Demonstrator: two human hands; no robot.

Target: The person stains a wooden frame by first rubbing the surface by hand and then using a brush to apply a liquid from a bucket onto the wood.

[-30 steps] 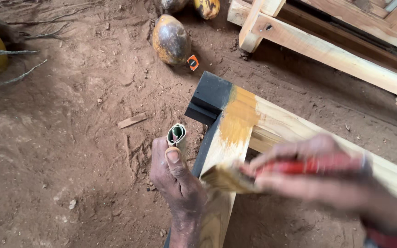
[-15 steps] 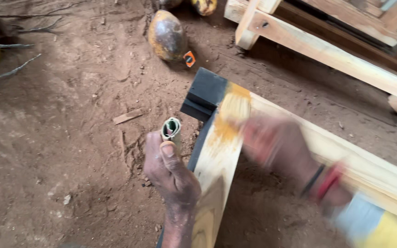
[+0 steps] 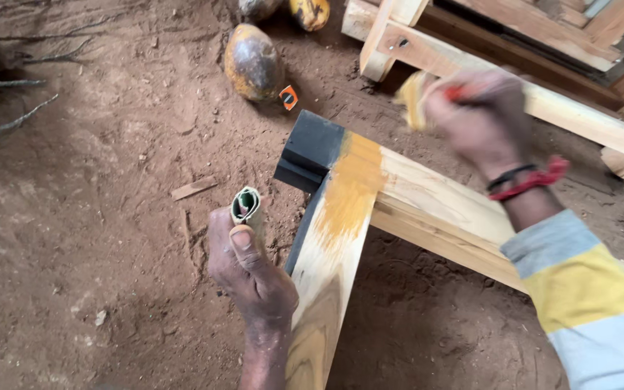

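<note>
Brush gripped in my right hand hangs beyond the frame, whose yellow patch lies nearer my left hand clutching a tube

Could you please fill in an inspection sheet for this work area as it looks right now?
Surface: bare reddish dirt floor.
Job's things: wooden frame, yellow stain near its black corner; brush, blurred.
Clutter: coconuts, wood chip, orange scrap.
Grippers: left hand grips a squashed small tin; right hand holds the brush above the frame.
Cables: nothing seen.
Surroundings: more timber frames, dry twigs.
</note>
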